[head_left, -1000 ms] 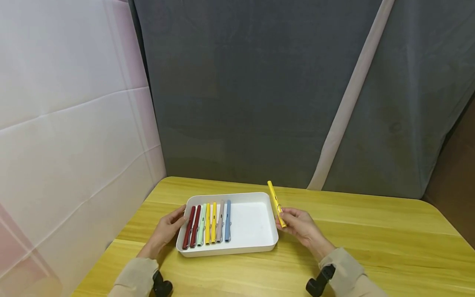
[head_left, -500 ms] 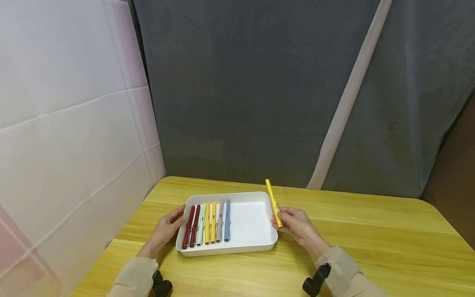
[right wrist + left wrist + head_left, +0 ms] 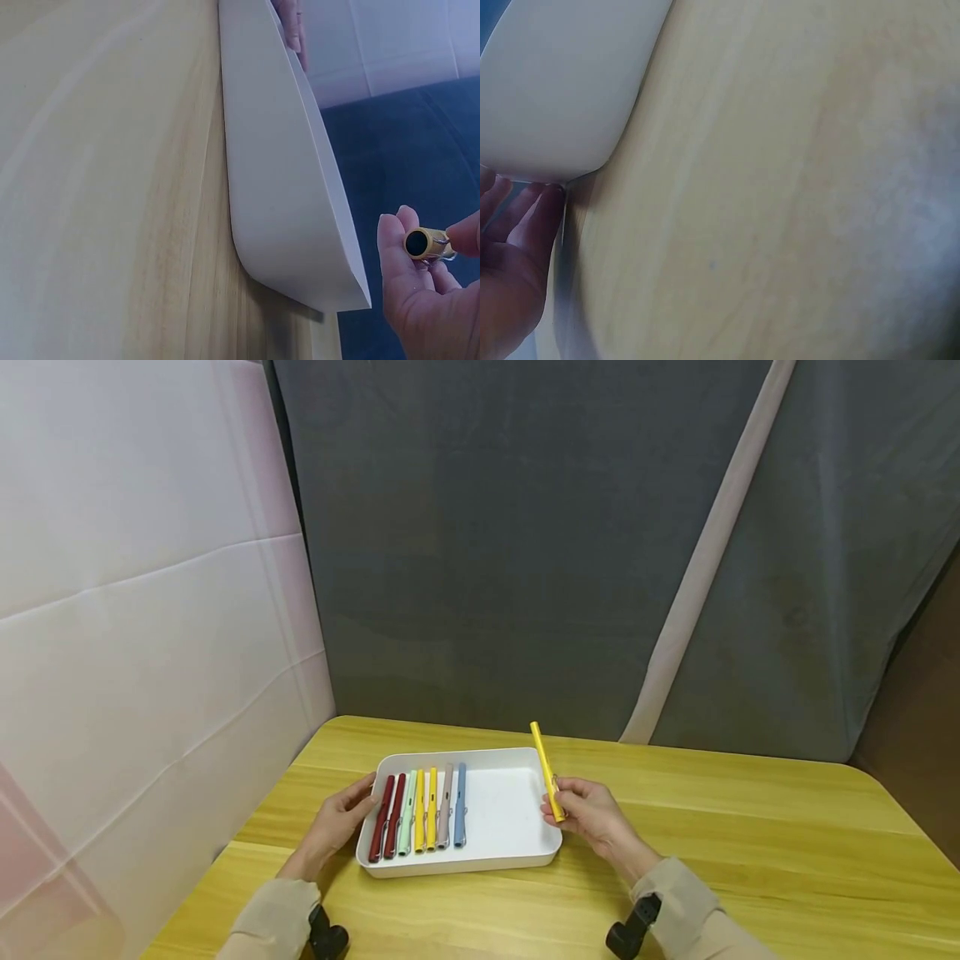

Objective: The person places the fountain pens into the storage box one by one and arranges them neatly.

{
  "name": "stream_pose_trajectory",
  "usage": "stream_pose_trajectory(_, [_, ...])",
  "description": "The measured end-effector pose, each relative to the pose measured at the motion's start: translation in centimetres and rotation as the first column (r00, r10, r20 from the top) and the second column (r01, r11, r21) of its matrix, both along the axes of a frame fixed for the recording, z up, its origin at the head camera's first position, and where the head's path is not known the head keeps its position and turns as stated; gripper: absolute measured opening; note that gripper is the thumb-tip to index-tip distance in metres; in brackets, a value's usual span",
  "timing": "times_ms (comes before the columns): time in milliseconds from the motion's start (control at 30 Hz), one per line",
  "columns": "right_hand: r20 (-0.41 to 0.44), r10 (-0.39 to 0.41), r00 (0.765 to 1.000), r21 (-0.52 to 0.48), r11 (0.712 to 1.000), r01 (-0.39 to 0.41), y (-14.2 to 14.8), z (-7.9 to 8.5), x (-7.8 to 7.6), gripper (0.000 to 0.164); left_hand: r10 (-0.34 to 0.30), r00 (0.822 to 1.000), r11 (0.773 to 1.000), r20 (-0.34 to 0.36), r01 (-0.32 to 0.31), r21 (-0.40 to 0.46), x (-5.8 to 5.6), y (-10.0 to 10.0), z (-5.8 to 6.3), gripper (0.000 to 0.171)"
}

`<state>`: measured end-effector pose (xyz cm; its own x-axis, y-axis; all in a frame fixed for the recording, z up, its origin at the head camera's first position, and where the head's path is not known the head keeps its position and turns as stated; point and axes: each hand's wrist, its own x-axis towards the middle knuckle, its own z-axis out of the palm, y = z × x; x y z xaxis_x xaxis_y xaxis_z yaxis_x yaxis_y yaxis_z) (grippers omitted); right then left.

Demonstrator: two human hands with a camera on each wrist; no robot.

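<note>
A shallow white tray (image 3: 510, 814) sits on the table, with a row of capped pens with wire clips along its left half. From the left come two dark red pens (image 3: 388, 818), a mint green pen (image 3: 407, 814), two yellow pens (image 3: 425, 810), a greyish-pink pen (image 3: 446, 807) and a blue pen (image 3: 460, 806). My left hand (image 3: 341, 827) holds the tray's left side, thumb at the rim and fingers against the outer wall. Beside the tray's right rim, my right hand (image 3: 596, 818) pinches another yellow pen (image 3: 543, 760) near its clip end, tilted with its far end up.
The yellow wood-grain table (image 3: 750, 843) extends to the right of the tray. Behind it hangs a dark grey curtain (image 3: 487, 568), and a white cloth (image 3: 150, 610) hangs on the left.
My right hand has shifted slightly left with the yellow pen, bringing it over the tray's right rim. My left hand and the tray have stayed nearly still.
</note>
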<state>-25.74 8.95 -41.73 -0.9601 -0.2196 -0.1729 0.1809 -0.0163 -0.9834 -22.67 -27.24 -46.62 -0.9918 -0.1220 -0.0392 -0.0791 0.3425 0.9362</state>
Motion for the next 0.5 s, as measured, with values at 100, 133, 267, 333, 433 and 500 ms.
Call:
stream_pose_trajectory(100, [-0.001,0.001,1.000,0.011,1.000,-0.001,-0.19,-0.02,-0.04,0.037,-0.001,1.000,1.000,0.001,0.001,0.009,-0.01,0.00,-0.01,0.051])
stream_pose_trajectory(133, [0.000,0.000,1.000,0.015,1.000,0.000,-0.26,-0.03,-0.05,0.037,-0.001,1.000,1.000,0.001,0.001,0.009,-0.01,-0.01,-0.02,0.051])
stream_pose_trajectory(267, [0.008,-0.008,1.000,0.015,1.000,0.008,-0.49,0.02,-0.01,0.036,-0.003,1.000,1.000,0.003,0.003,0.005,0.02,-0.02,-0.03,0.051])
stream_pose_trajectory(333, [0.005,-0.005,1.000,0.011,1.000,0.005,-0.57,0.01,0.03,0.036,-0.003,1.000,1.000,0.004,0.003,0.004,0.04,-0.01,-0.01,0.050])
stream_pose_trajectory(433, [0.003,-0.004,1.000,0.010,1.000,0.004,-0.66,0.04,0.10,0.035,-0.004,1.000,1.000,0.004,0.004,0.007,0.05,0.07,0.04,0.051])
stream_pose_trajectory(500, [-0.003,-0.002,1.000,0.017,1.000,0.002,-0.76,0.03,0.12,0.035,-0.004,1.000,1.000,0.006,0.004,0.010,0.05,0.12,0.04,0.051])
